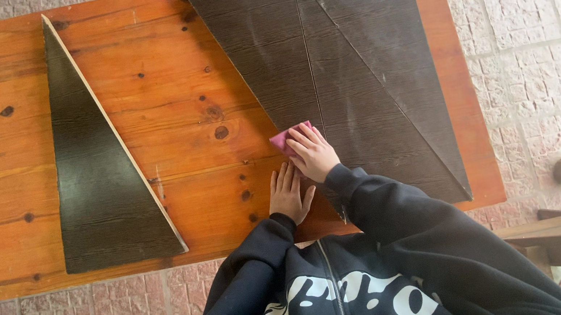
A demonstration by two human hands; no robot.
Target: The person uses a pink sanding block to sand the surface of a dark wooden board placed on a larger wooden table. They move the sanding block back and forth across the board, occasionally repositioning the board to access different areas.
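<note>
- We press our right hand [312,153] onto a small pink pad [283,139], likely sandpaper or a cloth, though we cannot tell which; the fingers [303,139] lie stretched and close together over it, pinning it down rather than curling round it
- The pink pad sits at the left edge of the large dark panel [349,75], near that panel's lower left slant; only its upper left corner shows past the fingers
- Our left hand [289,194] rests flat on the orange wooden tabletop [180,120], just beside the right hand and close to the panel's edge; its fingers are spread a little and hold nothing
- The large dark panel has a wood-grain face and is made of triangular pieces set side by side; thin seams run across it
- A separate dark triangular panel [98,183] lies well apart to the left on the tabletop
- Both arms wear black sleeves [382,202]; paving bricks [527,35] surround the tabletop
</note>
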